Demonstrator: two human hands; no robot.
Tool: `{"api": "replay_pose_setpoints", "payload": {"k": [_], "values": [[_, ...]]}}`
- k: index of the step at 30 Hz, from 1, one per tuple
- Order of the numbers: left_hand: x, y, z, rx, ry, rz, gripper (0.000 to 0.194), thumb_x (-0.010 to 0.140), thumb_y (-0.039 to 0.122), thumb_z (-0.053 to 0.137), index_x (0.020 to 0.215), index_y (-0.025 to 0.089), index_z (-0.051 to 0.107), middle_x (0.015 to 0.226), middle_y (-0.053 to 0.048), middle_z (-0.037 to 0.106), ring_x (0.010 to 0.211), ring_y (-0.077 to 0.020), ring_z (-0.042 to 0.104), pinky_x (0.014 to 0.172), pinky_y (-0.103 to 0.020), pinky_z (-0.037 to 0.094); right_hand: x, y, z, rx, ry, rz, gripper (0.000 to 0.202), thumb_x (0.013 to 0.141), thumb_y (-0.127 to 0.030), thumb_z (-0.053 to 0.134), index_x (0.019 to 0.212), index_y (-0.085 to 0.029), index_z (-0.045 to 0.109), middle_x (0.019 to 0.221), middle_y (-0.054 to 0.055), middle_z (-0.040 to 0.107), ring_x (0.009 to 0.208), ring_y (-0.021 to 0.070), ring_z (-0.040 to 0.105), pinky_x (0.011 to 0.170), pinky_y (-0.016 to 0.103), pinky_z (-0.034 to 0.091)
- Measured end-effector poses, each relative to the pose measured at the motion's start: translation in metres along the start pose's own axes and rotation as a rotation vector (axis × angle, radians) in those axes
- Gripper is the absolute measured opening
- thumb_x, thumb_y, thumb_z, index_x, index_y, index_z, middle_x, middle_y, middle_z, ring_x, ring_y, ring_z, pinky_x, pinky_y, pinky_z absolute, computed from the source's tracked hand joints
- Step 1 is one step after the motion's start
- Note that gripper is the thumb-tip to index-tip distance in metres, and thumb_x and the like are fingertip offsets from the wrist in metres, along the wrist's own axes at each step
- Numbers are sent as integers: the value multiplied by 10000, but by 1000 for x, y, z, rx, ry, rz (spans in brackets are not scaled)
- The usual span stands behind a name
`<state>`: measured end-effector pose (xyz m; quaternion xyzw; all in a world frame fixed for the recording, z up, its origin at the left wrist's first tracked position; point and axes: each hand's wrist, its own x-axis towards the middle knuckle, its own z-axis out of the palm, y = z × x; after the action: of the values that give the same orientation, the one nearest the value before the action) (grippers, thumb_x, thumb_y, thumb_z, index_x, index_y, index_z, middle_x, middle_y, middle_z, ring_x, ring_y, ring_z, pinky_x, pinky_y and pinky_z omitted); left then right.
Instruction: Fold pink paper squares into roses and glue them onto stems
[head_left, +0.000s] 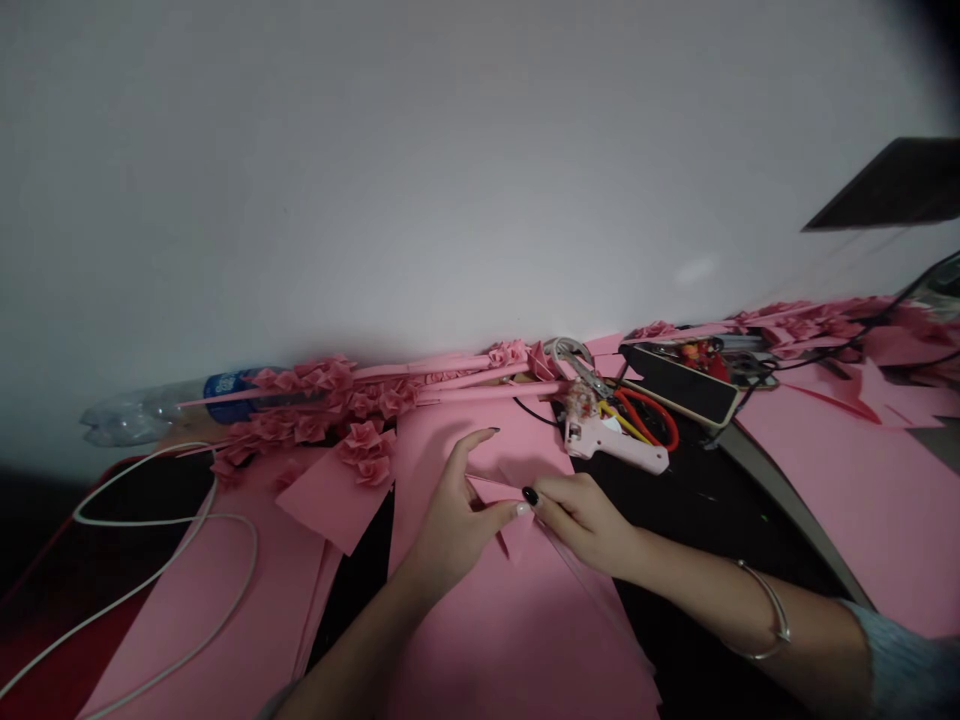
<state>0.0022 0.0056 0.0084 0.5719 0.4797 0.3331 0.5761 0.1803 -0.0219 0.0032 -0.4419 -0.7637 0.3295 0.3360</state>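
A small folded piece of pink paper (495, 490) is held between my two hands, above a stack of large pink sheets (517, 640). My left hand (454, 520) has its thumb pressed on the fold, while its index finger is raised and curved away. The other fingers of that hand are hidden. My right hand (581, 515) pinches the right side of the folded paper between thumb and index finger. The two thumb tips are close together at the fold.
Pink paper roses (367, 450) and rolled stems lie along the wall. A pale glue gun (615, 445), red-handled scissors (649, 415) and a phone (682, 385) are behind my right hand. On the left are a plastic bottle (142, 412) and a white cable (176, 520).
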Motion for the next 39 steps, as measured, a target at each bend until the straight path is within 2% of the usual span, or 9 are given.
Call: {"api": "replay_pose_setpoints", "payload": {"k": [9,13,19,24,26,29,31,34,39], "values": [[2,-1,1,21,54,-16,744,651,225,782,1322,252,463,462,144,338,430,-85,405,432,-162,334,-1,-1,0,63,45,89,403,969,-303,381,586,-202,308,514,-74,262,463,79,262,466,226,212],[3,0,-1,-56,19,-33,728,698,266,751,1346,218,424,414,159,376,378,-91,449,438,-176,387,0,-1,0,85,66,113,403,969,-317,383,589,-201,318,516,-74,265,471,82,263,471,227,218],[6,-1,-3,-154,-24,13,597,753,179,673,1303,207,443,497,129,474,473,-83,500,507,-172,400,-1,4,0,113,134,141,402,980,-330,375,604,-189,398,523,-53,365,486,93,334,487,233,262],[6,-3,-4,-212,-8,28,491,800,237,630,1263,206,471,553,100,512,538,-108,545,596,-229,456,0,4,2,217,182,206,412,984,-374,381,612,-199,383,519,-59,359,470,90,315,468,227,263],[6,-3,-3,-234,-50,21,391,790,260,644,1160,191,539,671,45,603,648,-136,601,663,-259,485,2,4,2,241,198,223,412,985,-383,381,617,-198,393,517,-58,379,468,90,334,476,224,283],[5,-3,0,-254,-210,-17,208,789,282,647,955,165,601,818,-21,653,764,-169,638,729,-291,505,3,3,1,217,160,197,412,984,-387,382,625,-190,429,528,-44,434,474,93,385,495,222,319],[4,-3,1,-266,-283,-60,166,825,305,599,915,168,577,789,-11,633,653,-152,629,653,-292,512,3,2,0,195,113,179,409,981,-389,389,632,-185,454,530,-40,449,473,95,401,493,220,324],[2,-2,0,-200,-313,-53,129,875,309,521,881,180,527,686,32,570,472,-92,482,480,-226,407,4,0,-2,199,69,179,398,975,-397,405,645,-182,467,535,-38,455,476,94,402,489,217,318],[-2,3,-3,-35,-355,45,126,891,246,494,815,183,572,624,56,467,573,-104,418,542,-214,345,5,-1,-3,219,73,180,412,944,-435,455,618,-187,412,548,-61,337,495,84,319,471,210,256]]}}
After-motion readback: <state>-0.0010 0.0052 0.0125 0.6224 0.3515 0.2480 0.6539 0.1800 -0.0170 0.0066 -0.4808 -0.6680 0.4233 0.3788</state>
